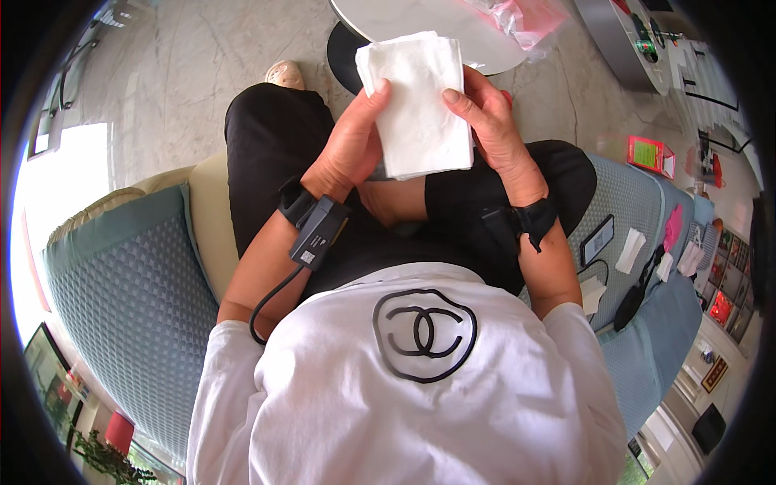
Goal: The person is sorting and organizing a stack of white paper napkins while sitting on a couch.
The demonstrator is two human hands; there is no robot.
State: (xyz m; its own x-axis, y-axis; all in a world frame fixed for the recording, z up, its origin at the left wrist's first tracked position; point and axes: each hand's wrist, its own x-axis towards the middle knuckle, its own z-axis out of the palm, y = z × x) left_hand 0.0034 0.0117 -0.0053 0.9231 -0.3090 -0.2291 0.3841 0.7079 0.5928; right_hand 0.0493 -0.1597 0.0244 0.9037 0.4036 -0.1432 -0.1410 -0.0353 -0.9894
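2 hands hold 1 folded white paper napkin (416,105) above the person's lap, just in front of the round white pedestal table (428,24). The left hand (352,141) grips the napkin's left edge, thumb on the upper face and fingers curled out of sight behind. The right hand (489,121) closes on the right edge, its index finger laid flat across the top corner and the rest tucked under. The napkin stands nearly upright, its layers squared but loose along the lower edge.

The person sits cross-legged in black trousers on a pale blue quilted sofa cushion (129,275). A small black wrist device with a trailing black cable (319,230) is strapped to the left forearm, and a black strap (529,218) circles the right wrist. On the cushion to the right lie a flat black phone (596,240) and a few small white paper pieces (630,249).

My judgement is that the thin layers could slide apart or tear if 1 hand pulls harder than the other, since each grip pinches only an edge. The cable might also snag on the knee as the left wrist turns.
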